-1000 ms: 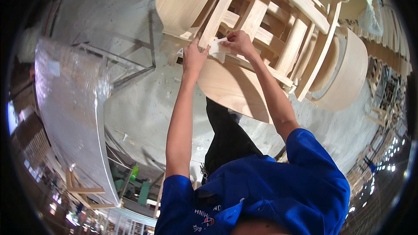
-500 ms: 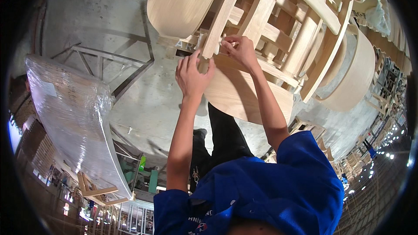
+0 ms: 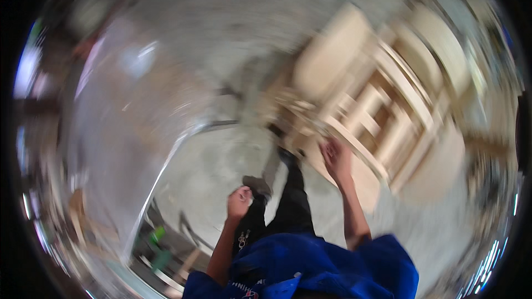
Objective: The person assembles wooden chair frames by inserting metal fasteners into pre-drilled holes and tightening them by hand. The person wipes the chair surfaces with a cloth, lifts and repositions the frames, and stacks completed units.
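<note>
My left hand (image 3: 239, 201) hangs low over the floor in front of my leg, with its fingers curled in. Whether anything is inside those fingers is hidden. My right hand (image 3: 336, 159) is beside the near edge of a stack of pale wooden chair parts, above a curved wooden panel (image 3: 363, 184). Motion blur smears its fingers, so I cannot tell if it touches or holds anything. In the stack, wooden bars (image 3: 370, 112) lie among rounded panels, one of them a broad pale panel (image 3: 334, 52) on the far side.
To the left stands a large board wrapped in clear film (image 3: 147, 97). Green objects (image 3: 160, 257) lie beneath its near end. Grey concrete floor (image 3: 208, 163) lies between the board and the stack. My shoes (image 3: 257, 184) are on it. Surroundings are blurred.
Both hands have come away from the wooden bar they were at. My left hand has dropped back toward my body. The view has swung, shifting the stack right and the wrapped board closer.
</note>
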The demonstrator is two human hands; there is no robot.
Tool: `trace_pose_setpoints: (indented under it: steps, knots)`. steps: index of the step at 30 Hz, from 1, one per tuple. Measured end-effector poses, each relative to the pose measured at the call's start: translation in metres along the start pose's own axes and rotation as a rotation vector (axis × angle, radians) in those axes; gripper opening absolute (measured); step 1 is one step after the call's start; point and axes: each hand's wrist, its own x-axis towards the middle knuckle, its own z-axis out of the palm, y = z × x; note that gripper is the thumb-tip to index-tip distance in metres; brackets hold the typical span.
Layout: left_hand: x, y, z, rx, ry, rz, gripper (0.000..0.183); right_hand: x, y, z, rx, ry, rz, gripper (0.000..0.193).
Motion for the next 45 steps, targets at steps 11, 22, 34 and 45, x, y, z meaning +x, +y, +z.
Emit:
trace_pose_setpoints:
  steps: [11,22,34,45]
  knots:
    - [-0.333,-0.284,-0.127,-0.57,1.201,-0.531,0.021,-0.221,-0.243,0.354,-0.296,-0.875,-1.033,0.025]
    - [-0.639,-0.496,-0.1,-0.954,2.033,-1.097,0.02,-0.771,-0.28,0.722,-0.296,-1.885,-1.368,0.028]
    - [-1.077,-0.862,-0.101,-1.177,2.566,-0.643,0.049,-1.324,-0.17,0.994,-0.443,-1.875,-1.596,0.064]
    - [-1.109,-1.065,-0.049,-2.049,1.748,-0.536,0.045,-1.366,-0.06,1.032,-1.128,-1.729,-1.451,0.037]
